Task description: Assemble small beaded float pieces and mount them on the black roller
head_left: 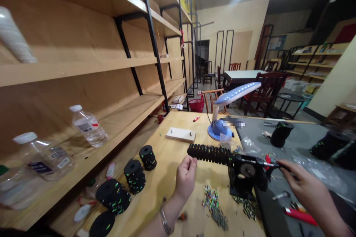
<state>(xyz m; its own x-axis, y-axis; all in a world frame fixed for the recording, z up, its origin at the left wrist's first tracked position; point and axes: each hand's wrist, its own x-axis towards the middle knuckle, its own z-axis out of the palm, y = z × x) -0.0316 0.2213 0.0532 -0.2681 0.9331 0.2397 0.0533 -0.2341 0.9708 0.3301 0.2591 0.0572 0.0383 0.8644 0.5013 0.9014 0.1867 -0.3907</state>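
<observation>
A black winding machine [243, 172] stands at the right side of the wooden table, with a round disc on its near face. A row of black foam discs [210, 154], flecked with colour, sticks out leftward on its shaft. My left hand [185, 176] is closed in a pinch just below the row's left end; what its fingertips hold is too small to make out. My right hand [304, 183] has its fingers round the thin handle [274, 164] at the machine's right end. Below the row lies a pile of small colourful pieces [213, 202].
Several black foam spools [113, 196] line the table's left edge. A white board with two pegs [180, 134] and a blue lamp [221, 129] stand behind. Shelves with plastic bottles [89, 126] rise at left. A grey table surface [269, 189] at right holds more spools [282, 134] and bags.
</observation>
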